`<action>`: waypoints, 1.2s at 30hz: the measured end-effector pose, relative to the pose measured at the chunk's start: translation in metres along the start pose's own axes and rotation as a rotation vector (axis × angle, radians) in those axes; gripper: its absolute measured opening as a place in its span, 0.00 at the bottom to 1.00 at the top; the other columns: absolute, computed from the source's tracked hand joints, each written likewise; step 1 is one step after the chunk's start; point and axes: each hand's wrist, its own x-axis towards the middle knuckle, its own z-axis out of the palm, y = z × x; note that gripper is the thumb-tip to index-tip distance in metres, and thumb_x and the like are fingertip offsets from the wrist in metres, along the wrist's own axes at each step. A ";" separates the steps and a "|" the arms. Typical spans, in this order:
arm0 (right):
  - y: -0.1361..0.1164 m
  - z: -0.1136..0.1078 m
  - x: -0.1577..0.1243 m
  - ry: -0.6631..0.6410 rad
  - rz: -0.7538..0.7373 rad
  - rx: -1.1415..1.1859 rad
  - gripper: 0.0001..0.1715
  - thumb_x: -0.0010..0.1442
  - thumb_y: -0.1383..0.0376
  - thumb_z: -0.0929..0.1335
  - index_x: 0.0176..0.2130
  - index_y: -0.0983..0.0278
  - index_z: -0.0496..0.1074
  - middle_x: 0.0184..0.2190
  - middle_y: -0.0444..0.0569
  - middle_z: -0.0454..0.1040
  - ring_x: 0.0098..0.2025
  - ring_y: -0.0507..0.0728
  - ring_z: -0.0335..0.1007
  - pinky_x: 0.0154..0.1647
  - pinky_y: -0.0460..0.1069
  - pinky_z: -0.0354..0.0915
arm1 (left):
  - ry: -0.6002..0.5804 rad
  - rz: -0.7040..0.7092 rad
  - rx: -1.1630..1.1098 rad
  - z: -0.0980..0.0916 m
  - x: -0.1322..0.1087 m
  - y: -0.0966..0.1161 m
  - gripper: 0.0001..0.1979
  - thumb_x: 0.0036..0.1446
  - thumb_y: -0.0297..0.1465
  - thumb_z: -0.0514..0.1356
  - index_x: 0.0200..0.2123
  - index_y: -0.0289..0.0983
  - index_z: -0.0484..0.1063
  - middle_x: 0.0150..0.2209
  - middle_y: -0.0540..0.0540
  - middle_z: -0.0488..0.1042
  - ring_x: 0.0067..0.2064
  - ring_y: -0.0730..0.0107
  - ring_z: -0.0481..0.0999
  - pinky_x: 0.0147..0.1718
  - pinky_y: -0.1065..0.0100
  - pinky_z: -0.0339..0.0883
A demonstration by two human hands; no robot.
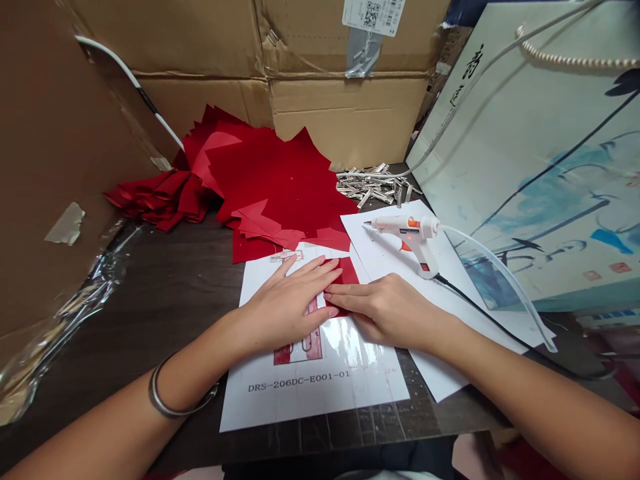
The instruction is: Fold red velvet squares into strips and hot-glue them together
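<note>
A small piece of red fabric [349, 271] lies on a printed paper sheet [315, 397] in front of me. My left hand [286, 303] rests flat with its fingers stretched over the left part of the fabric. From the right, my right hand [387, 308] presses its fingers together on the same piece; its thumb is mostly tucked underneath. Fingertips of both hands nearly meet there. Beneath my left hand, a printed picture on the sheet is partly covered. Right of the hands, a white glue gun [415, 240] with a lit red light lies on another white sheet [425, 340].
Behind the hands spreads a pile of red fabric pieces [280, 173], with a folded red bundle [160, 200] to its left. Several metal hair clips [377, 187] lie at the back. Cardboard walls [345, 120] and a painted panel [540, 167] enclose the dark table [175, 287].
</note>
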 end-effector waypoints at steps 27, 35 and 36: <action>-0.016 -0.006 -0.007 -0.126 -0.094 -0.013 0.20 0.62 0.70 0.61 0.52 0.64 0.73 0.44 0.54 0.79 0.29 0.52 0.75 0.27 0.46 0.61 | 0.059 0.054 -0.142 -0.007 -0.001 -0.008 0.44 0.59 0.56 0.51 0.69 0.38 0.43 0.69 0.42 0.50 0.70 0.51 0.45 0.67 0.48 0.23; -0.016 -0.007 -0.008 -0.130 -0.098 -0.018 0.21 0.62 0.70 0.61 0.54 0.63 0.72 0.51 0.53 0.76 0.34 0.53 0.77 0.30 0.47 0.65 | 0.446 0.425 -0.127 -0.019 0.000 -0.034 0.14 0.60 0.26 0.57 0.47 0.42 0.77 0.48 0.49 0.79 0.63 0.58 0.65 0.68 0.48 0.30; -0.016 -0.007 -0.009 -0.131 -0.099 -0.020 0.21 0.62 0.70 0.61 0.54 0.63 0.72 0.50 0.53 0.76 0.34 0.53 0.77 0.30 0.47 0.65 | 0.416 0.457 -0.153 -0.019 -0.001 -0.036 0.15 0.59 0.25 0.57 0.47 0.42 0.77 0.47 0.50 0.79 0.61 0.59 0.67 0.68 0.48 0.31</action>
